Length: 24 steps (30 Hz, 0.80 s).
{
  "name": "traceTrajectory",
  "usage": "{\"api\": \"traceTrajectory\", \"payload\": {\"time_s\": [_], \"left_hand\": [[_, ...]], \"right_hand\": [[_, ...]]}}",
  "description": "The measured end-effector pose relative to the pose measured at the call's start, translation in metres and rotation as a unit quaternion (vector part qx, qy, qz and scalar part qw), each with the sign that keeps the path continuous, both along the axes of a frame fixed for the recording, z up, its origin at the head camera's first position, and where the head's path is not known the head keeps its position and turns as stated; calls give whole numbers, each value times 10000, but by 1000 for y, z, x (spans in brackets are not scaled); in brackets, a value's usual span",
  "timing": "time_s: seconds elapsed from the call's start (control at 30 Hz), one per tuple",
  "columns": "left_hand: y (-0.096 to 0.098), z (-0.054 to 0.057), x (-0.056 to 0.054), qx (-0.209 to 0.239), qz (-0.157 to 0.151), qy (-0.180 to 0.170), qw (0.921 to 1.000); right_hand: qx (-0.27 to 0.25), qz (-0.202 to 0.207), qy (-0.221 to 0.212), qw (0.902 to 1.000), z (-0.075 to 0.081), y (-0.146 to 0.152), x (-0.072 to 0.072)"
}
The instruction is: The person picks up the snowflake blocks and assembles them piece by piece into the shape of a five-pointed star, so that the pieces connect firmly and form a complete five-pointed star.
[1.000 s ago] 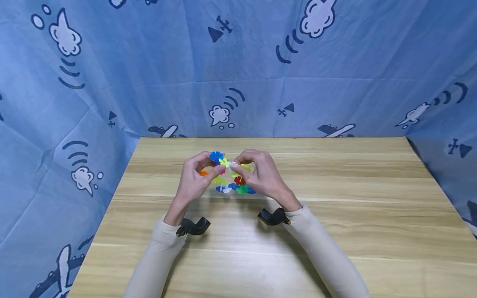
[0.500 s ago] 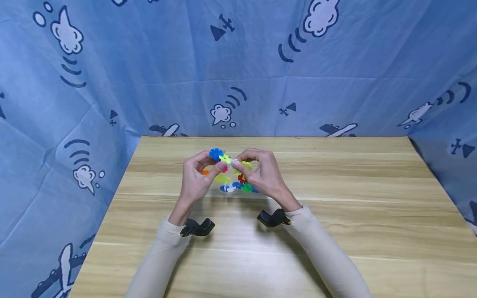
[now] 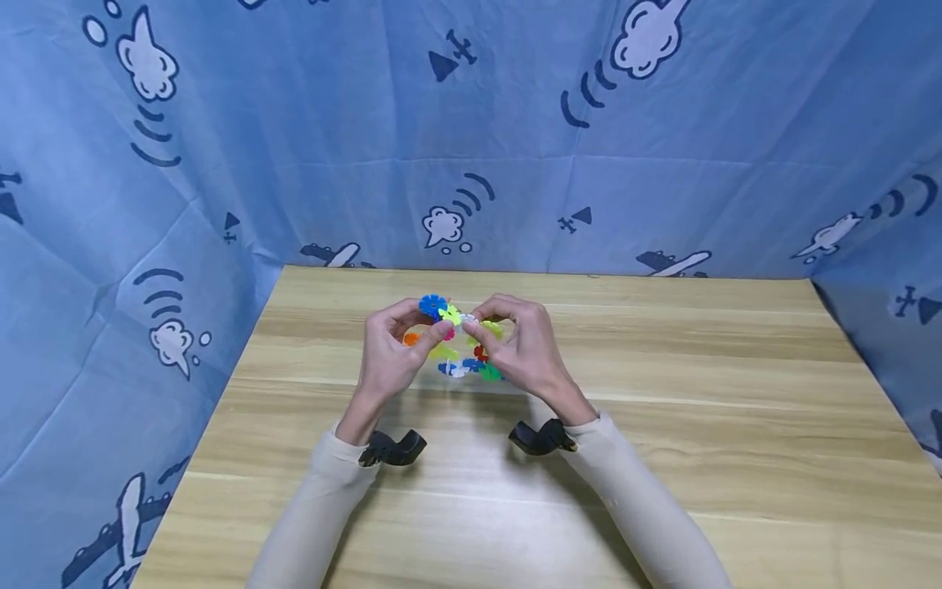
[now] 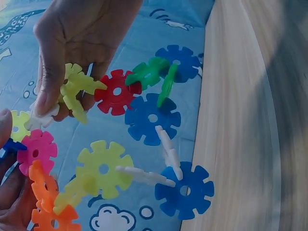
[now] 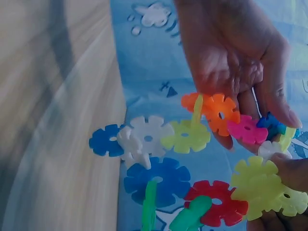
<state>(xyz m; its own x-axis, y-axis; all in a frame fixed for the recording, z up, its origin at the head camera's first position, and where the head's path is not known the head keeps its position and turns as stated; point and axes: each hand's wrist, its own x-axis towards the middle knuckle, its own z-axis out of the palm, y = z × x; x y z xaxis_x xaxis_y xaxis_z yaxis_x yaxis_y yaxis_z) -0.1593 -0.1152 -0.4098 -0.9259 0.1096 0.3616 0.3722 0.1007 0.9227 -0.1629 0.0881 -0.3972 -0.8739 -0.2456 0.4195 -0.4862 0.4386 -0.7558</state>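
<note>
Both hands hold a looped chain of slotted, flower-shaped plastic building discs above the table. My left hand point(image 3: 386, 352) grips the end with the pink disc point(image 4: 37, 150), a dark blue disc and a yellow-green disc point(image 3: 450, 314). With thumb and fingers, my right hand point(image 3: 526, 343) pinches a white disc point(image 5: 270, 150) right against that end. From my right hand the chain runs through yellow, red point(image 4: 118, 91), green point(image 4: 147, 72) and blue discs. White, yellow point(image 4: 104, 168) and orange discs point(image 5: 221, 114) lead back to my left hand. Fingers partly hide the meeting point.
A wood-grain table point(image 3: 471, 491) lies beneath the hands. Blue printed cloth point(image 3: 515, 123) hangs behind it and along both sides. Black wrist mounts point(image 3: 393, 448) sit at both cuffs.
My left hand and the chain have shifted slightly right, partly with the head view's own movement. Both hands keep their holds, fingertips close together.
</note>
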Motion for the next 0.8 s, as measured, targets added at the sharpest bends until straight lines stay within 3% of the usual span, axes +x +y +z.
{"api": "traceTrajectory", "payload": {"time_s": [0.37,0.8], "left_hand": [[-2,0,0,-87,-176,19,9998],[-7,5,-3,-857,-219,-122,9960]], "right_hand": [[129,68,389,9991,0,0,2],[-50,-90,-367,9993,4,2,-1]]}}
